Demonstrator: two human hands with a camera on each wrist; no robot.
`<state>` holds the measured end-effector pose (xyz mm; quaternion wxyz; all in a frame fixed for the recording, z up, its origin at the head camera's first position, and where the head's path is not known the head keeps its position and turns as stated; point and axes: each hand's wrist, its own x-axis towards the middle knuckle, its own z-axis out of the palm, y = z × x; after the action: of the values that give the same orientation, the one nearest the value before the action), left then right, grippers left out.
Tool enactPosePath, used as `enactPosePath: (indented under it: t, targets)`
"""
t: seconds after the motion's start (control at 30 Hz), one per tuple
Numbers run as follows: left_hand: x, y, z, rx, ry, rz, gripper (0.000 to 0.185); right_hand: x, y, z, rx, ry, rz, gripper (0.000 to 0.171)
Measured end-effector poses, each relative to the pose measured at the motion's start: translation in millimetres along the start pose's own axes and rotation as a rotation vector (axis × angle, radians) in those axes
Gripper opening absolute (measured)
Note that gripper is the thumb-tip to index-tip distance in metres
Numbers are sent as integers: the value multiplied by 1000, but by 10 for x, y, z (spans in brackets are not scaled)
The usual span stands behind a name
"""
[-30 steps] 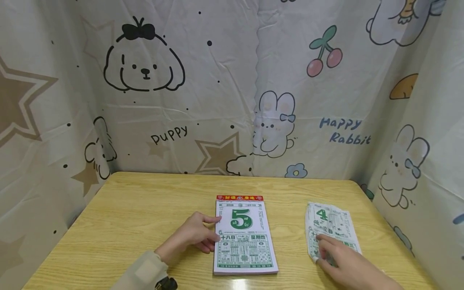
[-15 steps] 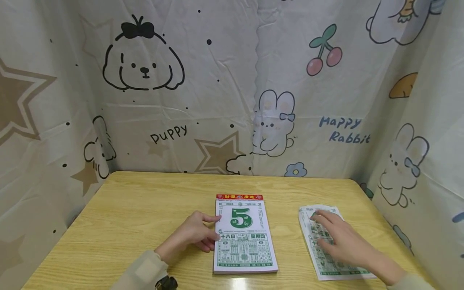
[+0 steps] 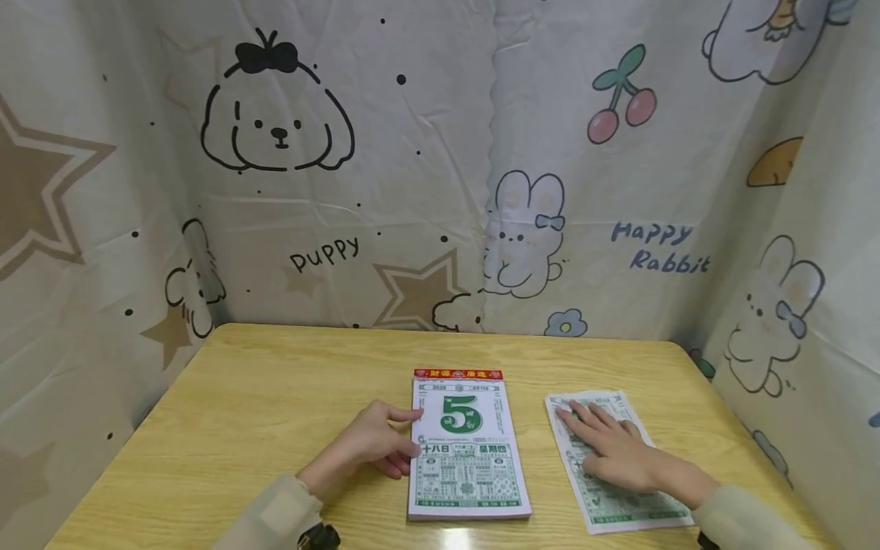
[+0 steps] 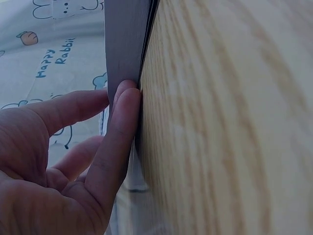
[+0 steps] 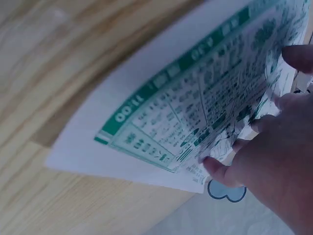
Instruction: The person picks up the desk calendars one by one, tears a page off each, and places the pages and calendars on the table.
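Paper torn sheet (image 3: 608, 466) lies flattened under the spread right hand (image 3: 615, 451), while the left hand (image 3: 374, 447), fingers relaxed, steadies the calendar pad (image 3: 467, 447), likely smoothing next.

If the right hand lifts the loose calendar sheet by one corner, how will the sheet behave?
The loose calendar sheet looks thin and creased, so it would probably droop and bend. It seems very light and may slide on the smooth table under the flat right hand. A rough pull could tear it.
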<state>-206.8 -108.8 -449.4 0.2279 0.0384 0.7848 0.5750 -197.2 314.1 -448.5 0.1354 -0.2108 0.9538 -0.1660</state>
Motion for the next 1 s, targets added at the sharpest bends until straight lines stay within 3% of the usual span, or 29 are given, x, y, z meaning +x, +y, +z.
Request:
enactPosePath:
  t: [0.2, 0.43, 0.67, 0.83, 1.0]
  targets:
    - [-6, -6, -14, -1, -2, -7, 65, 11, 19, -29, 42, 64, -13, 81]
    - [-11, -1, -31, -2, -5, -8, 65, 15, 66, -72, 21, 24, -5, 100]
    - [-7, 23, -21, 0, -1, -8, 66, 67, 84, -191, -15, 78, -56, 101]
    - [-8, 34, -3, 3, 1, -8, 66, -42, 235, -297, -22, 136, -23, 109]
    - [-10, 14, -13, -3, -7, -10, 66, -166, 390, -292, -42, 120, 5, 110]
